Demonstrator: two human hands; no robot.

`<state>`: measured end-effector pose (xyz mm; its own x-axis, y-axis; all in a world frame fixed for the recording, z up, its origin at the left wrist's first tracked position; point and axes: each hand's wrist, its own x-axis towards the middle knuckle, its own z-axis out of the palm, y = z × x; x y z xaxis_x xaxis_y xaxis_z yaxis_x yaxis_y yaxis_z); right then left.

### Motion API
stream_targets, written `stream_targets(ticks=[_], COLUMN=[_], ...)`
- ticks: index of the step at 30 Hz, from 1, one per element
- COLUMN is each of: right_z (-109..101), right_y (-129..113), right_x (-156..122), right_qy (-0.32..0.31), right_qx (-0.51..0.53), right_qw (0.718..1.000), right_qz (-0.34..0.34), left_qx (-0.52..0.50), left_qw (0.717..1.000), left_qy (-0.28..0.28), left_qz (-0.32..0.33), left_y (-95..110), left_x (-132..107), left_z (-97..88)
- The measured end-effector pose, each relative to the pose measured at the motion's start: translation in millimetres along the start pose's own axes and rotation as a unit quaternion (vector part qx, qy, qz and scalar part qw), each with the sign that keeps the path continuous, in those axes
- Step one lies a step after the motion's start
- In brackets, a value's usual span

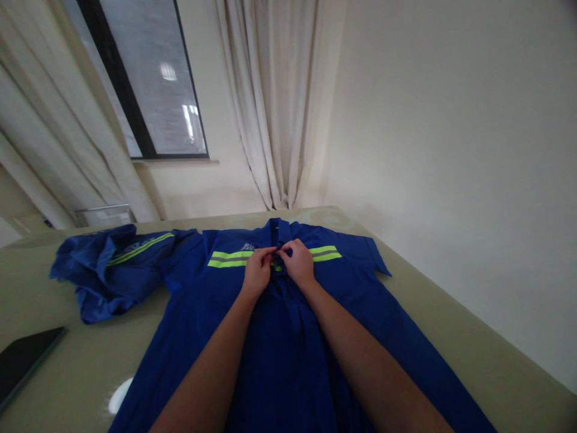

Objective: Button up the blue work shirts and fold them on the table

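Note:
A blue work shirt (193,319) with a yellow-green and grey stripe across its chest lies spread out, collar at the far end. At the middle of the chest, my left hand (259,270) pinches the front edge of the shirt. My right hand (297,262) is closed on the same front edge, its fingertips almost meeting those of the left. Some fabric is bunched up between the two hands. Whether a button is in the fingers cannot be made out. White lettering shows on the chest, left of my left hand.
A second blue garment (108,276) with a yellow stripe lies crumpled at the left on the greenish table (433,300). A dark flat object (27,361) is at the left edge. Behind stand a wall, curtains (274,108) and a window (157,78).

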<state>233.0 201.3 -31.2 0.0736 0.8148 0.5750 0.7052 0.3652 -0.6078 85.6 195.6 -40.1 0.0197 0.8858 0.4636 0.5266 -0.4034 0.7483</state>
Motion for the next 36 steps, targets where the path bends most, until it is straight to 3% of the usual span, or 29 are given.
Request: stream_targets(ticks=[5, 9, 13, 18, 22, 25, 29, 36], right_z=[4, 9, 15, 13, 7, 2, -17, -108], right_y=[22, 29, 30, 39, 41, 36, 32, 66], right_x=[10, 13, 14, 18, 20, 16, 11, 6], right_qy=[0.089, 0.086, 0.054, 0.051, 0.029, -0.018, -0.06, 0.009], right_qx=[0.057, 0.051, 0.057, 0.102, 0.146, 0.182, 0.223, 0.22], right_qw=[0.99, 0.986, 0.986, 0.984, 0.981, 0.977, 0.967, 0.945], right_qz=[0.097, 0.133, 0.148, 0.135, 0.127, 0.113, 0.106, 0.241], left_qx=[0.145, 0.212, 0.267, 0.324, 0.296, 0.29, 0.289, 0.319], left_qw=[0.988, 0.961, 0.933, 0.902, 0.893, 0.896, 0.904, 0.926], left_qy=[-0.049, -0.155, -0.222, -0.274, -0.333, -0.33, -0.304, -0.202], left_qz=[0.038, 0.09, 0.093, 0.08, 0.065, 0.068, 0.088, -0.009], left_y=[22, 43, 63, 91, 97, 91, 81, 63], left_x=[-13, -22, -37, -94, -151, -172, -166, -129], left_z=[0.3, 2.2, -3.0, -23.7, -36.9, -42.9, -49.1, -61.5])
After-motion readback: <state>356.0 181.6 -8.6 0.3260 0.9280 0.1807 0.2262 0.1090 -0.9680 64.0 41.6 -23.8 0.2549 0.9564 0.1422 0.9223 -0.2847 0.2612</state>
